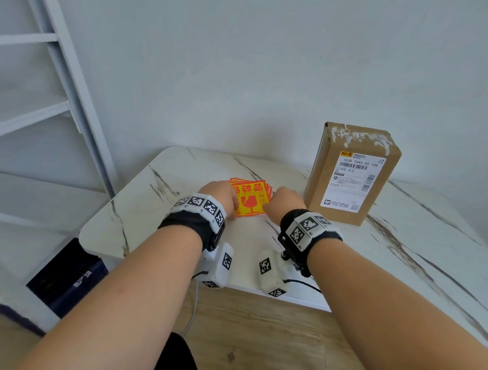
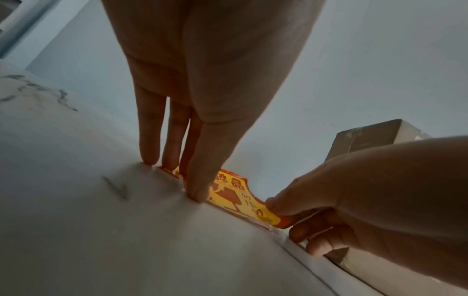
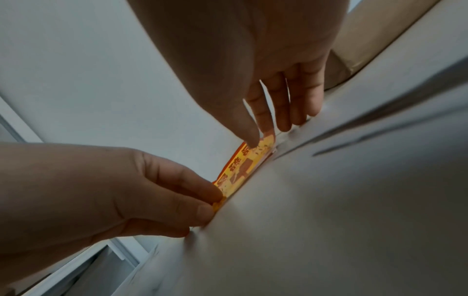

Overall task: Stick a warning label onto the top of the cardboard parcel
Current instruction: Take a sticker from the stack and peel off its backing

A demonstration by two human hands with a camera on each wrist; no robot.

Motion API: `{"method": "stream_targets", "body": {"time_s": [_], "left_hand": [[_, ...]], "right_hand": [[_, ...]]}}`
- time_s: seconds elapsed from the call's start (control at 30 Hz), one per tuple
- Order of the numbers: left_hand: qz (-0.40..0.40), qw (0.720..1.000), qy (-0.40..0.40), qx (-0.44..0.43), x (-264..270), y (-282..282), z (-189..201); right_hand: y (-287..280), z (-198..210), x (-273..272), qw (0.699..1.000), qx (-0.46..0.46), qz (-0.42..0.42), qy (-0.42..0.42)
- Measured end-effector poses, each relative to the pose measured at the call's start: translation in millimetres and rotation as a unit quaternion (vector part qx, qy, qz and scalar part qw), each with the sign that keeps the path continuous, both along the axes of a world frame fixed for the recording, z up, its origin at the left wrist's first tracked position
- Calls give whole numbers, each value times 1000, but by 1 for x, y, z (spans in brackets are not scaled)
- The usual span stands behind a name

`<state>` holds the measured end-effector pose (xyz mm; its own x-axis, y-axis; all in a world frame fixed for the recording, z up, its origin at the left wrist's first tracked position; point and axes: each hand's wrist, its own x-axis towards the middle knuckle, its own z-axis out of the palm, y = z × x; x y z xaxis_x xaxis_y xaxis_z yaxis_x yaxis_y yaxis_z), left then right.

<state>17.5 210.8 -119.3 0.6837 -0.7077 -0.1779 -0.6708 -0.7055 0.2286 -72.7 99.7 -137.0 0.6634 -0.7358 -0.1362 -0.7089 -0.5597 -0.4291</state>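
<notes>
A stack of orange and yellow warning labels (image 1: 252, 198) lies flat on the marble table (image 1: 161, 231). My left hand (image 1: 220, 196) presses straight fingertips (image 2: 196, 190) down on the stack's left edge. My right hand (image 1: 286, 202) pinches the top label's right corner (image 2: 274, 217) between thumb and forefinger, and that corner curls up a little. In the right wrist view the pinch (image 3: 262, 139) sits at the label's far end, with the left hand (image 3: 210, 200) at the near end. The brown cardboard parcel (image 1: 350, 175) stands upright to the right, shipping label facing me, torn white tape on top.
The table meets a pale wall at the back. A white metal shelf frame (image 1: 57, 70) leans at the left. A dark blue bin (image 1: 66, 276) sits on the floor under the table's left corner. Bare tabletop lies between my hands and the front edge.
</notes>
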Motion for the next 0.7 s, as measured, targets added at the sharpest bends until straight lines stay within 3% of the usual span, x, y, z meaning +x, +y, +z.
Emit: {"method": "stream_targets", "body": {"time_s": [0.43,0.6,0.7], "left_hand": [[7,998,27,-64,-12,7,-2],[58,985,-13,-165,-23,5,15],[80,975,7,-206,-28,1,22]], "right_hand": [[0,9,-23,988,60,-27,-138],[2,18,-41,972,98,-13,-211],[2,26,-55,964,128,20,-232]]}}
